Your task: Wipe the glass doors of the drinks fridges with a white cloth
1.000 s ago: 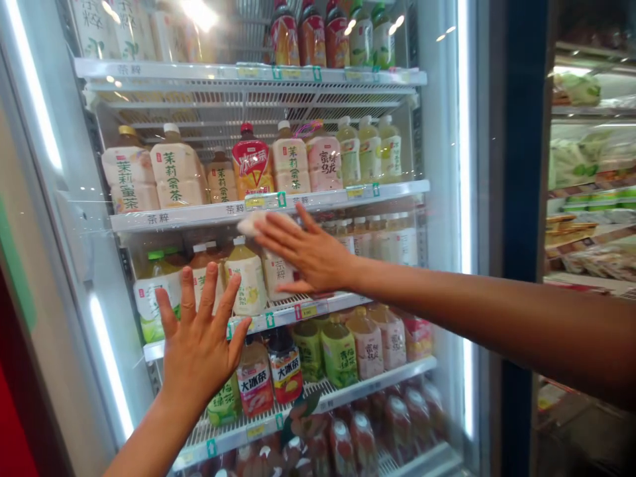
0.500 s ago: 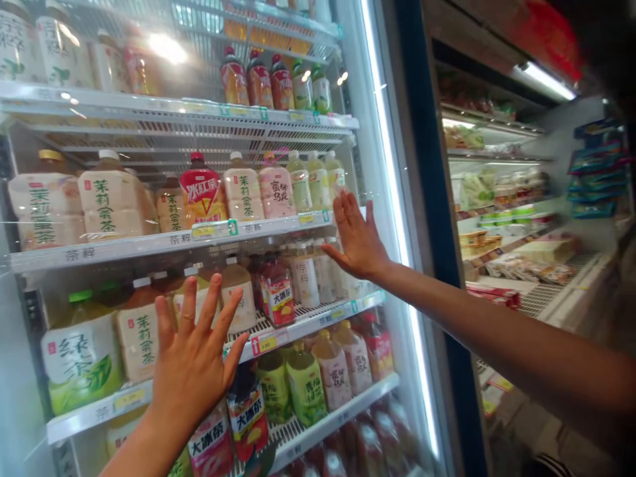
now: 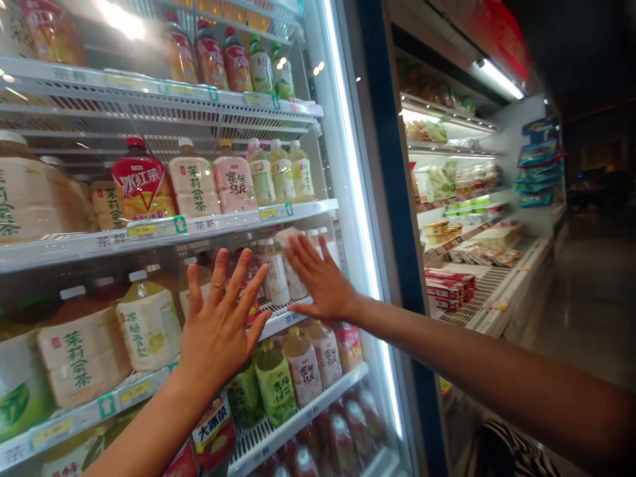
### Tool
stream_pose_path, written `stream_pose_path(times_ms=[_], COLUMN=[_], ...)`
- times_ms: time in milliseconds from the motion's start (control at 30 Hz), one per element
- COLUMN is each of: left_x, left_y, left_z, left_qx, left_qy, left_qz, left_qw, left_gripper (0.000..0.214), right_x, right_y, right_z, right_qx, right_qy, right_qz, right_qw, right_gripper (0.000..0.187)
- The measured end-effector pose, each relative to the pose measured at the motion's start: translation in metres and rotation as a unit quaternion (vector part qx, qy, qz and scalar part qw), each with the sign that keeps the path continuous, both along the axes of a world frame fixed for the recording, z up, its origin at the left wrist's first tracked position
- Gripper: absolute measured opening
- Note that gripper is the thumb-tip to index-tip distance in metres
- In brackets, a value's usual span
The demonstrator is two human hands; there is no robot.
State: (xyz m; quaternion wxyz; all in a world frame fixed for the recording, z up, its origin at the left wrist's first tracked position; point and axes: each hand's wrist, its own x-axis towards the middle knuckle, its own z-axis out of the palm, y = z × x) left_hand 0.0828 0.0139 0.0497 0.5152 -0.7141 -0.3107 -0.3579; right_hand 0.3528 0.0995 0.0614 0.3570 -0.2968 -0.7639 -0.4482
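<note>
My left hand [image 3: 221,315] is raised with its fingers spread, palm toward the glass door [image 3: 278,40] of a drinks cooler. To its right, my right hand [image 3: 320,275] is stretched out flat toward the same glass, slightly blurred. I cannot tell whether either palm touches the glass. A pale patch shows at the right fingertips; whether it is a thing or a reflection is unclear. Behind the glass, near my hands, stand a white-capped bottle [image 3: 149,324], a pink-labelled bottle [image 3: 233,179], a red-capped iced tea bottle [image 3: 142,182] and a green bottle [image 3: 275,384].
Several white wire shelves [image 3: 238,222] of bottled drinks fill the cooler. A bright light strip [image 3: 355,172] and a dark blue frame [image 3: 385,146] edge its right side. Beyond is an open chilled case [image 3: 477,311] with packaged food, and blue packets [image 3: 539,162] hang at its end.
My right hand has moved down and left across the glass. My left hand has shifted slightly right and up. The view has swung right, showing more of the open case and aisle.
</note>
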Motion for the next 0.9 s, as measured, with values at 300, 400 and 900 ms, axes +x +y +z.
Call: stream_pose_path(times_ms=[300, 400, 900], left_x=[0.011, 0.016, 0.002], left_y=[0.008, 0.01, 0.01], left_z=[-0.006, -0.006, -0.022], left_qx=[-0.013, -0.016, -0.023], left_qy=[0.021, 0.023, 0.028], left_qz=[-0.008, -0.011, 0.001], left_qw=[1.0, 1.0, 0.999], left_gripper=[0.079, 0.08, 0.081], right_x=[0.039, 0.033, -0.005], right_y=[0.016, 0.012, 0.002], right_z=[-0.027, -0.04, -0.071], right_qx=[-0.002, -0.014, -0.006], right_qy=[0.184, 0.041, 0.168], right_qz=[-0.048, -0.016, -0.006], right_qw=[0.982, 0.999, 0.986], right_gripper=[0.099, 0.111, 0.098])
